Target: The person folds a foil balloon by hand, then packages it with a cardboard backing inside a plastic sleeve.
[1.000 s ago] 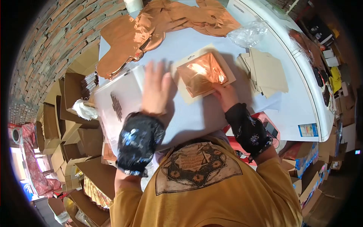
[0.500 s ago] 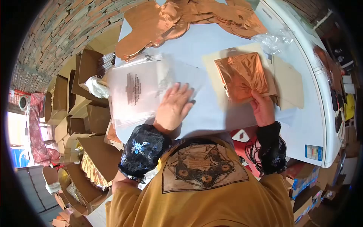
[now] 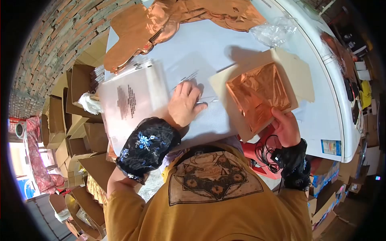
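Note:
My left hand (image 3: 185,105) rests with bent fingers on a clear plastic bag with small print (image 3: 189,78) at the middle of the white tabletop. The bag lies beside a stack of clear printed bags (image 3: 128,100). Between my right thumb and fingers, my right hand (image 3: 286,126) grips the lower right edge of a copper-coloured foil packet (image 3: 261,96). A cream sheet (image 3: 221,78) lies under the packet, and more cream sheets (image 3: 299,74) sit beyond it.
Crumpled copper foil sheets (image 3: 173,20) cover the table's far edge, with crumpled clear plastic (image 3: 275,32) at their right. Open cardboard boxes (image 3: 82,88) stand at the left. A white appliance (image 3: 341,108) runs along the right. Black cable (image 3: 265,150) hangs near my right forearm.
The fingers of my left hand have curled from a flatter spread. My right hand has shifted slightly right and down, and the foil packet has turned and moved nearer to me. The view has shifted.

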A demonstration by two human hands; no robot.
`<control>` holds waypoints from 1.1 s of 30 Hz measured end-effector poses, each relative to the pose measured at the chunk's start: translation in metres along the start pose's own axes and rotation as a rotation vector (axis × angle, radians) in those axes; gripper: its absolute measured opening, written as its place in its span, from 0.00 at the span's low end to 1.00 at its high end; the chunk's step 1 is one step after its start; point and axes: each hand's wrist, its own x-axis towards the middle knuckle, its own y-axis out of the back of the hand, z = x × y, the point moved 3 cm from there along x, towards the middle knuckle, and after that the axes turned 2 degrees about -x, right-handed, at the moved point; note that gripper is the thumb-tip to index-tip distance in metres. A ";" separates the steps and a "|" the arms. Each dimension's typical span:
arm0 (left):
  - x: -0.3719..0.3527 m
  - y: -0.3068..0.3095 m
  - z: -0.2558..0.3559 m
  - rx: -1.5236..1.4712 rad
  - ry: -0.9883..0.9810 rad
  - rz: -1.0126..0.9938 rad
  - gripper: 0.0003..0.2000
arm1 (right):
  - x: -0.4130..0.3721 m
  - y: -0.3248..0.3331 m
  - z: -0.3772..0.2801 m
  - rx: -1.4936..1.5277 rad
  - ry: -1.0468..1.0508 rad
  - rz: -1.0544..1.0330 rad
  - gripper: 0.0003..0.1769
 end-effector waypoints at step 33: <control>-0.013 0.020 0.033 0.008 0.078 0.118 0.11 | 0.041 0.000 0.049 -0.146 -0.380 -0.169 0.19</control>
